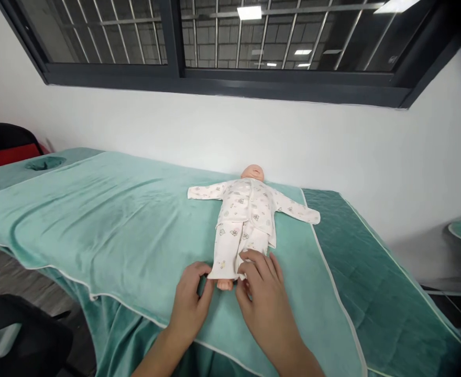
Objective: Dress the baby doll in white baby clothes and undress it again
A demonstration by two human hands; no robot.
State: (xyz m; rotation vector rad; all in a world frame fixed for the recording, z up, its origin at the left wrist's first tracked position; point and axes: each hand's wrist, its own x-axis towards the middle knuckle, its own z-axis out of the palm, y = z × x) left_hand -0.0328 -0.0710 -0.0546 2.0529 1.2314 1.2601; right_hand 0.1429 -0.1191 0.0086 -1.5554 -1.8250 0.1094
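Note:
A baby doll [253, 172] lies on its back on a green cloth, its head toward the wall. It wears a white patterned long-sleeved top [248, 201] with both sleeves spread out, and white patterned trousers [227, 246]. My left hand [193, 298] pinches the left edge of a trouser cuff between thumb and fingers. With bent fingers, my right hand [264, 298] holds the right side of the same cuff and partly covers the other trouser leg. One doll foot [224, 284] shows below the cuff between my hands.
The light green cloth [136, 220] covers a bed with a darker green cover [356, 272] at the right. A white wall and a barred window [230, 86] stand behind. Black chairs are at the far left [6, 137] and lower left [26, 330].

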